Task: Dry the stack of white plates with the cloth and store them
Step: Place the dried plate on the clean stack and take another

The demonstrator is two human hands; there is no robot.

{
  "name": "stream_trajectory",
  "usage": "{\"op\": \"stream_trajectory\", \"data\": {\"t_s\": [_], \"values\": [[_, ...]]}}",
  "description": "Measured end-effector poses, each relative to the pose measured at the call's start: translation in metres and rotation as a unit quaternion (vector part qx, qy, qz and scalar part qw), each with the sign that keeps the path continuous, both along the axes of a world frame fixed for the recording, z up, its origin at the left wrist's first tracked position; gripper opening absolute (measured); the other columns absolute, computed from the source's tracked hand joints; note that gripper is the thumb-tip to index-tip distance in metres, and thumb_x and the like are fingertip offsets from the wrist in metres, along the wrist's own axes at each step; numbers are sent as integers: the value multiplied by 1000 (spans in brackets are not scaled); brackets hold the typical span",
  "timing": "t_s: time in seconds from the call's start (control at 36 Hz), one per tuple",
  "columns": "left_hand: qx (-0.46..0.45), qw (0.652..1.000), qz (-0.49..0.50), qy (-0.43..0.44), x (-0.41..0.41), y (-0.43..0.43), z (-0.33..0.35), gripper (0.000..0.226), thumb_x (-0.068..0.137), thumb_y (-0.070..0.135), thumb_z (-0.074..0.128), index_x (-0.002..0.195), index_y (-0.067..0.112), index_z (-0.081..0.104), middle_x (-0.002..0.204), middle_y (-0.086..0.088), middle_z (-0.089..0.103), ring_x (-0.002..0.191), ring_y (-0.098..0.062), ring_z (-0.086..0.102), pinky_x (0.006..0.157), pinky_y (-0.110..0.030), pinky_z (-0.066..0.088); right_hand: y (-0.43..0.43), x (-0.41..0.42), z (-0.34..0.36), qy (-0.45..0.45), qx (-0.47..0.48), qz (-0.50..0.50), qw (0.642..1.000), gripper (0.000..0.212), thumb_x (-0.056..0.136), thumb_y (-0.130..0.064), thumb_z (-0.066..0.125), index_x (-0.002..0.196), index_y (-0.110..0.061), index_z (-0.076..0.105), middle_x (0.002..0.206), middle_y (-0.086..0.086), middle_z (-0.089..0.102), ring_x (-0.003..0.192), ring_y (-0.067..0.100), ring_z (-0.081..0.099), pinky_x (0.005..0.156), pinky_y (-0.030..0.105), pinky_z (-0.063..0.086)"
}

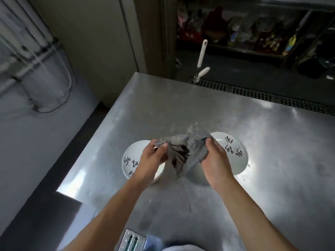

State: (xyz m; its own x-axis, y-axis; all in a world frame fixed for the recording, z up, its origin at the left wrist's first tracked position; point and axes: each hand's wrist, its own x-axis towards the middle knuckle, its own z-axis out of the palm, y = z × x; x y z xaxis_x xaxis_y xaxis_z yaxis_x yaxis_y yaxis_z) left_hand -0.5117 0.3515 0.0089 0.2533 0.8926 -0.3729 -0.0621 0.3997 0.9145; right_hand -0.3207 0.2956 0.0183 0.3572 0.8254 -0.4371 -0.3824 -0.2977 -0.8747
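The steel table (pixel 199 109) fills the middle and the 3 o'clock side of the view. It is a flat sheet of brushed metal, dull grey, scuffed and smeared, with bright glare patches and a rounded edge at 9 o'clock. At 10 o'clock pale pipes (pixel 27 42) and thin cables run down a grey wall, all blurred. At 1 o'clock a dark shelf (pixel 253 33) holds a jumble of red, yellow and clear things, too blurred to name. Below it a black slotted drain grate (pixel 262 95) runs along the floor behind the table's far edge.

Two round white plates lie flat on the table, glossy and shallow. The left plate (pixel 134 154) is at 8 o'clock of the cloth and the right plate (pixel 233 151) at 3 o'clock, set apart from each other. Each bears black brush-stroke characters on its face, but they cannot be read.

The cloth (pixel 188 147) is grey, nubbly and crumpled into deep folds. It is held in the air above the table between the two plates.

The left hand (pixel 152 158) pinches the cloth's edge between thumb and fingertips. The right hand (pixel 215 158) has its fingers curled round a bunched part of it, thumb on top.

At 12 o'clock a slim white handle (pixel 202 53) with a hanging hole stands tilted behind the table.
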Motion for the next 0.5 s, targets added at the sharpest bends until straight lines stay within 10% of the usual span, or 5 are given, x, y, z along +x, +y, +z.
{"op": "stream_trajectory", "data": {"t_s": [0.14, 0.28, 0.39, 0.5], "values": [[-8, 998, 63, -9, -52, 13, 16, 13, 107, 15, 46, 105, 10, 59, 92, -9, 71, 79, -21, 68, 72, -33, 57, 16, -24, 15, -38, 38, 38, 998, 23, 106, -30, 48, 100, -22, 68, 101, 10, 73, 89, 25, 72, 67, 42, 60], [-133, 980, 80, -127, -84, 16, 35, 40, 100, 34, 41, 120, 6, 61, 119, -24, 65, 108, -34, 66, 92, -43, 52, 25, -51, 28, 76, 42, 119, 989, 18, 95, -40, 58, 94, -30, 72, 85, 8, 66, 57, 16, 64, 42, 27, 49], [-180, 972, -30, -148, -114, 12, 38, 83, 91, 65, 42, 127, -9, 56, 122, -32, 57, 114, -42, 57, 110, -49, 40, 33, -65, 41, 207, 54, 145, 966, 35, 93, -39, 56, 115, -19, 75, 124, 14, 70, 114, 27, 68, 83, 35, 59], [-73, 965, -249, -38, -125, 9, 51, 49, 83, 51, 73, 99, 4, 71, 93, -18, 64, 86, -29, 59, 76, -33, 49, 42, -75, 49, 253, 21, 185, 950, 39, 94, -40, 55, 112, -14, 76, 118, 18, 71, 111, 29, 69, 83, 39, 59]]}}
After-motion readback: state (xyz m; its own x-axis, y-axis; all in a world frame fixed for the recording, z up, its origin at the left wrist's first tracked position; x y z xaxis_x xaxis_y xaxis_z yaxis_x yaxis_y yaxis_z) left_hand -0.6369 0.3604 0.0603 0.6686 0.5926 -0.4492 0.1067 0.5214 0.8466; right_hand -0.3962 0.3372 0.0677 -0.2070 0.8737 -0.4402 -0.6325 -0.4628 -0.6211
